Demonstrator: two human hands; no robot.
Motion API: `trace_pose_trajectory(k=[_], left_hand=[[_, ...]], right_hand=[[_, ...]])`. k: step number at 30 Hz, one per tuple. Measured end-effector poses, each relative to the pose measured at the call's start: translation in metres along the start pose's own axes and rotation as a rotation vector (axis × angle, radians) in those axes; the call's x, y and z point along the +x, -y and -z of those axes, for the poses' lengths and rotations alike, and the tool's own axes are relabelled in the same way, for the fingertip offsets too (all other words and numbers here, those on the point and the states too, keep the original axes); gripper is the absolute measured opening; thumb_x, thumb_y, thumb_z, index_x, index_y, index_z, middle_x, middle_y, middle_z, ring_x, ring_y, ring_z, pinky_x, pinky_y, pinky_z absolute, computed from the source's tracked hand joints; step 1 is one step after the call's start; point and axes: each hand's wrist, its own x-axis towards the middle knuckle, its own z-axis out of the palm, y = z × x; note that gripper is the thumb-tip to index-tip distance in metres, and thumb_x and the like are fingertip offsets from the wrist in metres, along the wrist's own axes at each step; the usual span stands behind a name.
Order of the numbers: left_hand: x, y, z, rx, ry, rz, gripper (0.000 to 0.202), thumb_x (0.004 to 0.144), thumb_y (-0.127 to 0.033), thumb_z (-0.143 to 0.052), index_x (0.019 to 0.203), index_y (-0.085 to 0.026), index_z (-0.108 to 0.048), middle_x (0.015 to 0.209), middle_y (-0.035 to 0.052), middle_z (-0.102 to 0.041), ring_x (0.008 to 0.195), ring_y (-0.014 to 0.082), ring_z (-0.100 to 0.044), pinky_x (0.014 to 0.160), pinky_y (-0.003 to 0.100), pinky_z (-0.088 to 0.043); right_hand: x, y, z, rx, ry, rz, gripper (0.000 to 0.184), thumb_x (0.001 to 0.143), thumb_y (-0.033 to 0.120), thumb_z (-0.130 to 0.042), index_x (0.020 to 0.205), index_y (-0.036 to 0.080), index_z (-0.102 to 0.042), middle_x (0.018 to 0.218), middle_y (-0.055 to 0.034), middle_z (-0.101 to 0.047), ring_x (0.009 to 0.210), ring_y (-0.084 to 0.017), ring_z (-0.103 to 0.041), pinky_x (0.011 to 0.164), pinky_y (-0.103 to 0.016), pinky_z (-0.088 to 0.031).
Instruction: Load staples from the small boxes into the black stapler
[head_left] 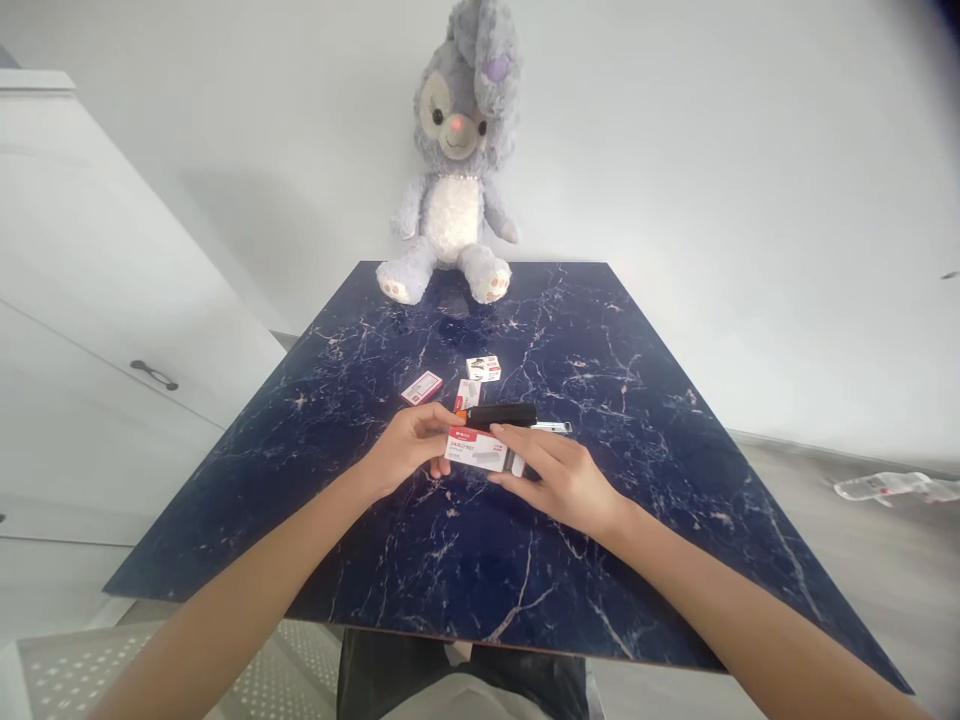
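Both my hands hold a small white and red staple box (477, 449) just above the dark marble table (645, 520). My left hand (407, 450) grips its left end with curled fingers. My right hand (556, 478) pinches its right end, where a grey inner part shows. Right behind the box lies a black stapler (501, 414) with an orange end, and a strip of staples (553, 427) lies beside it.
Three more small boxes lie further back: one flat red and white (422, 387), one upright (467, 394), one white (484, 368). A grey plush rabbit (454, 160) sits at the far edge against the wall. White cabinets (90, 300) stand left. Plastic litter (892, 487) lies on the floor right.
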Motion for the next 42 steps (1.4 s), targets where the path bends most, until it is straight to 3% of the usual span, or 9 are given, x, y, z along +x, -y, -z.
trace_pose_trajectory(k=[5, 11, 15, 20, 24, 29, 32, 35, 42], left_hand=[[0.003, -0.005, 0.012, -0.158, -0.107, -0.103, 0.021, 0.078, -0.031, -0.083, 0.089, -0.017, -0.072, 0.080, 0.0033, -0.074, 0.058, 0.0095, -0.061, 0.049, 0.018, -0.049], [0.003, -0.006, 0.019, -0.205, -0.025, -0.084, 0.021, 0.082, -0.033, -0.080, 0.091, -0.018, -0.070, 0.085, 0.0044, -0.074, 0.062, 0.0118, -0.064, 0.055, 0.021, -0.052], [0.003, -0.006, 0.016, -0.172, -0.007, -0.069, 0.020, 0.085, -0.033, -0.078, 0.092, -0.017, -0.069, 0.091, 0.0060, -0.074, 0.067, 0.0126, -0.067, 0.057, 0.021, -0.054], [0.003, -0.006, 0.015, -0.113, 0.015, -0.037, 0.019, 0.086, -0.031, -0.078, 0.094, -0.017, -0.068, 0.096, 0.0072, -0.075, 0.070, 0.0131, -0.068, 0.059, 0.021, -0.055], [0.003, -0.005, 0.016, -0.150, 0.040, -0.039, 0.019, 0.086, -0.031, -0.078, 0.095, -0.017, -0.067, 0.095, 0.0063, -0.075, 0.070, 0.0127, -0.068, 0.060, 0.022, -0.055], [0.004, -0.005, 0.020, -0.239, 0.034, -0.054, 0.019, 0.087, -0.031, -0.077, 0.096, -0.017, -0.067, 0.095, 0.0062, -0.074, 0.071, 0.0128, -0.068, 0.062, 0.022, -0.057], [0.005, -0.005, 0.022, -0.297, 0.023, -0.066, 0.017, 0.088, -0.031, -0.076, 0.096, -0.018, -0.068, 0.096, 0.0060, -0.074, 0.072, 0.0119, -0.069, 0.062, 0.020, -0.058], [0.005, -0.005, 0.023, -0.335, 0.020, -0.069, 0.015, 0.089, -0.029, -0.075, 0.097, -0.019, -0.068, 0.094, 0.0054, -0.074, 0.069, 0.0112, -0.069, 0.061, 0.019, -0.059], [0.002, -0.010, 0.021, -0.338, 0.038, -0.091, 0.018, 0.088, -0.030, -0.076, 0.098, -0.019, -0.066, 0.097, 0.0060, -0.074, 0.073, 0.0127, -0.072, 0.064, 0.020, -0.061]], right_hand=[[0.003, -0.004, 0.005, -0.002, -0.034, -0.063, 0.057, 0.094, 0.031, -0.070, 0.146, 0.024, -0.048, 0.126, -0.0108, -0.072, 0.109, -0.026, -0.073, 0.090, -0.040, -0.064], [0.006, -0.001, 0.007, -0.010, -0.003, -0.056, 0.029, 0.096, 0.024, -0.064, 0.125, 0.024, -0.063, 0.130, -0.0116, -0.068, 0.113, -0.027, -0.070, 0.089, -0.042, -0.063], [0.007, 0.001, 0.006, 0.042, 0.008, -0.105, 0.026, 0.095, 0.021, -0.063, 0.120, 0.023, -0.063, 0.130, -0.0122, -0.067, 0.113, -0.028, -0.067, 0.091, -0.047, -0.061], [0.008, 0.001, 0.006, 0.138, -0.010, -0.164, 0.008, 0.092, 0.018, -0.065, 0.096, 0.023, -0.062, 0.127, -0.0109, -0.067, 0.113, -0.027, -0.063, 0.091, -0.048, -0.057], [0.008, 0.003, 0.007, 0.185, -0.049, -0.187, 0.008, 0.092, 0.024, -0.069, 0.095, 0.024, -0.061, 0.128, -0.0099, -0.067, 0.115, -0.028, -0.062, 0.092, -0.049, -0.056], [0.008, 0.004, 0.010, 0.132, -0.269, -0.249, 0.011, 0.091, 0.021, -0.070, 0.095, 0.026, -0.061, 0.122, -0.0096, -0.067, 0.111, -0.028, -0.064, 0.089, -0.048, -0.057], [0.008, 0.001, 0.012, 0.106, -0.354, -0.315, 0.011, 0.092, 0.020, -0.069, 0.095, 0.026, -0.061, 0.106, -0.0074, -0.068, 0.098, -0.024, -0.067, 0.081, -0.042, -0.059], [0.008, -0.001, 0.011, 0.136, -0.343, -0.340, 0.010, 0.093, 0.021, -0.068, 0.095, 0.026, -0.060, 0.096, -0.0049, -0.069, 0.089, -0.021, -0.069, 0.076, -0.037, -0.059], [0.006, 0.001, 0.008, 0.170, -0.272, -0.337, 0.006, 0.095, 0.024, -0.066, 0.093, 0.025, -0.060, 0.111, -0.0074, -0.073, 0.099, -0.023, -0.072, 0.080, -0.038, -0.062]])
